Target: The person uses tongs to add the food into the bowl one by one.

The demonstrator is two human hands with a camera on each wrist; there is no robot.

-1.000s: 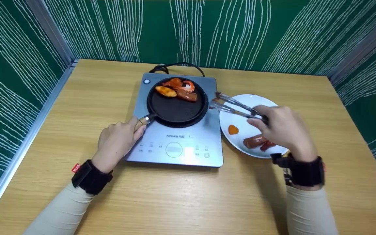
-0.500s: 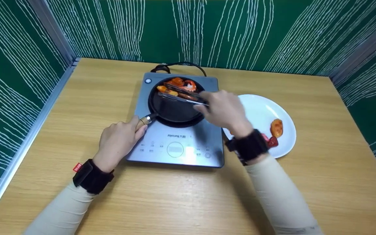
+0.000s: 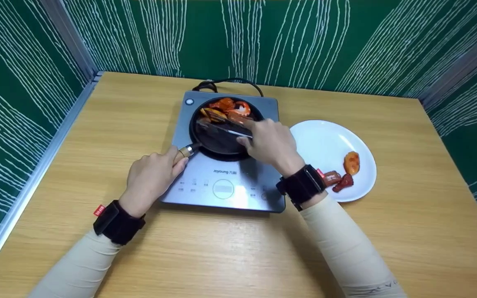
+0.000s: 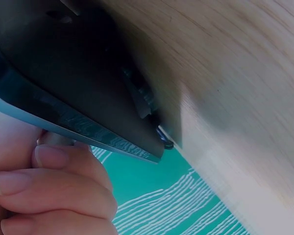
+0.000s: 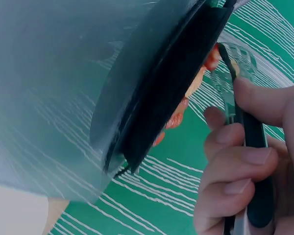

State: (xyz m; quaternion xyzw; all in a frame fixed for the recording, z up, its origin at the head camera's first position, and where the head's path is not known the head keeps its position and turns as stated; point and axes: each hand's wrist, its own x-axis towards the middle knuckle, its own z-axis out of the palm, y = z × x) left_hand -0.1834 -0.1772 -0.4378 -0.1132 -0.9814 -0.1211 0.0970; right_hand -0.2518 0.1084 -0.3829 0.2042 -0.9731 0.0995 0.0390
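Note:
My left hand (image 3: pixel 151 178) grips the wooden handle (image 3: pixel 184 153) of a black frying pan (image 3: pixel 220 142). In the pan's back half lie a reddish-orange meat piece (image 3: pixel 222 103), a shrimp (image 3: pixel 243 108), a yellow-orange piece (image 3: pixel 210 113) and a scored sausage piece (image 3: pixel 240 118), partly covered. My right hand (image 3: pixel 271 140) holds food tongs (image 3: pixel 240 133) low over the pan. By their blurred tips is a small brown piece (image 3: pixel 203 121); whether they still pinch it is unclear. The right wrist view shows fingers curled round the black-handled tongs (image 5: pixel 257 147).
Under the pan is a silver induction cooker (image 3: pixel 197 196), its cable (image 3: pixel 238 79) behind. A white oval plate (image 3: pixel 317 138) at the right bears a browned wing piece (image 3: pixel 351 162), a sausage piece (image 3: pixel 331 178) and a dark red piece (image 3: pixel 343 182). Green walls (image 3: pixel 205 41) surround the table (image 3: pixel 139 256).
My right hand has moved left from above the plate to the pan, carrying the tongs. A brown piece at the tongs' tips has come into the pan's left side. My left hand stays put.

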